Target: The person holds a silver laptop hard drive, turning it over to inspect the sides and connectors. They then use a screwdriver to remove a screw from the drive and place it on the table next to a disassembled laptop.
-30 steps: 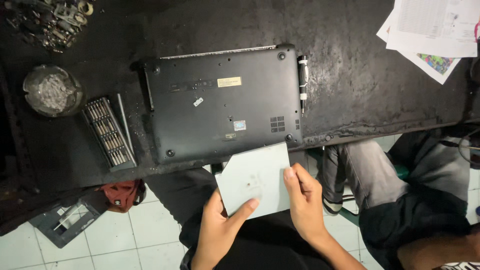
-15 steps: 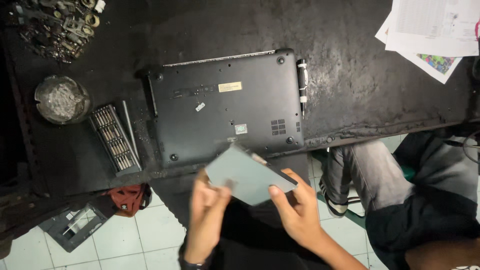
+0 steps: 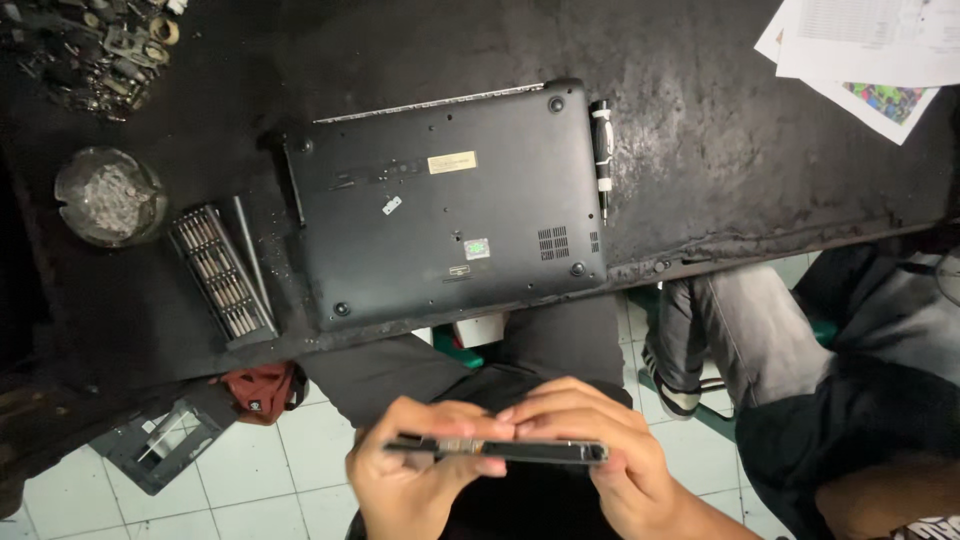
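A flat grey drive-like slab (image 3: 500, 449) is held edge-on over my lap, so only its thin side shows. My left hand (image 3: 415, 475) grips its left end and my right hand (image 3: 600, 455) its right end, fingers curled over the top edge. Above them, a black laptop (image 3: 440, 210) lies upside down on the dark worktable (image 3: 700, 150), with stickers and vent slots on its base. A black-and-silver screwdriver (image 3: 602, 150) rests along the laptop's right side.
A screwdriver bit set (image 3: 220, 272) and a glass ashtray (image 3: 108, 195) sit left of the laptop, with loose metal parts (image 3: 90, 45) at the far left. Papers (image 3: 870, 50) lie at the top right. Another person's legs (image 3: 790, 350) are at the right. A black part (image 3: 165, 445) lies on the tiled floor.
The slab was held flat, broad face towards me, near the laptop's front edge. Both hands have drawn it down towards my lap and turned it edge-on.
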